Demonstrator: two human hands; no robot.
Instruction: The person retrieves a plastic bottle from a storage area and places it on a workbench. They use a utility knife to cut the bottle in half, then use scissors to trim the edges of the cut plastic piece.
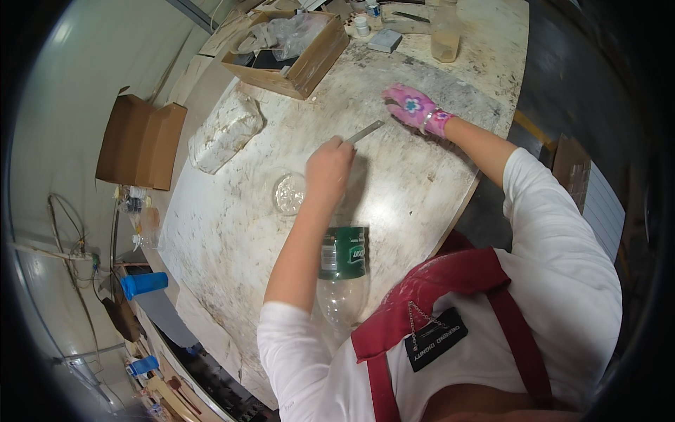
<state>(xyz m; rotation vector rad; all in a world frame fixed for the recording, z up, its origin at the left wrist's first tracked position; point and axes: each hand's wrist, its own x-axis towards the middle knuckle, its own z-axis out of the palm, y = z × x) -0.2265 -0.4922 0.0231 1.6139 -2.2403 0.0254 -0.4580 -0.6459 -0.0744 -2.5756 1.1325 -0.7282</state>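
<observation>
My bare left hand [329, 167] is closed around one end of a flat grey metal blade [367, 131], which points up and to the right over the table. My right hand [413, 109], in a pink flowered glove, is open at the table surface and holds nothing. Beside my left wrist stands a round clear plastic bottle bottom [289, 194]. Nearer to me lies a clear plastic bottle [343, 292] with a green label, its neck toward my body and partly hidden by my left forearm.
On the stained white table [415, 190] are a wrapped white block [226, 133], a wooden box [309, 67] of bags, a small grey block [384, 41], a white jar [361, 27] and a clear container [445, 42]. A cardboard box [137, 144] stands past the left edge.
</observation>
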